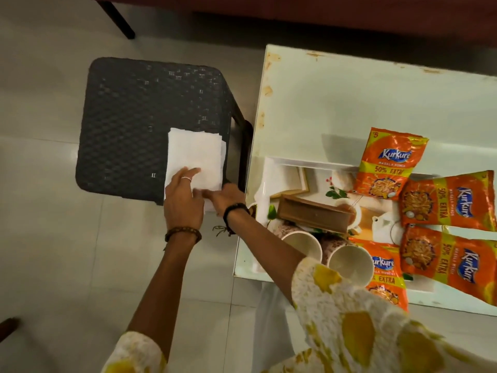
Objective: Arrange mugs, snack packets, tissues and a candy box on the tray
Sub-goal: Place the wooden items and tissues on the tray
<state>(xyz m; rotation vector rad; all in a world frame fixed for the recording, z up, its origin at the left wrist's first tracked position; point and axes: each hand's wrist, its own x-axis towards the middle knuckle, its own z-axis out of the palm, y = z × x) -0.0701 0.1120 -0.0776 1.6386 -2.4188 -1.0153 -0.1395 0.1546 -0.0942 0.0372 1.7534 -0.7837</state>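
Observation:
A stack of white tissues point(195, 154) lies on the near right corner of a dark woven stool point(139, 117). My left hand point(183, 196) rests flat on the tissues' near edge, fingers spread. Beside it, my right hand point(227, 197) pinches the same near edge. To the right, a printed tray point(271, 170) on the white table point(322, 98) carries a brown candy box point(313, 214), two patterned mugs point(302, 244) point(349, 261) and several orange snack packets point(387, 162).
The stool stands on a pale tiled floor point(53, 238), close to the table's left edge. A dark furniture leg point(115, 18) crosses the far left. My yellow-patterned sleeve point(357, 319) covers the near right.

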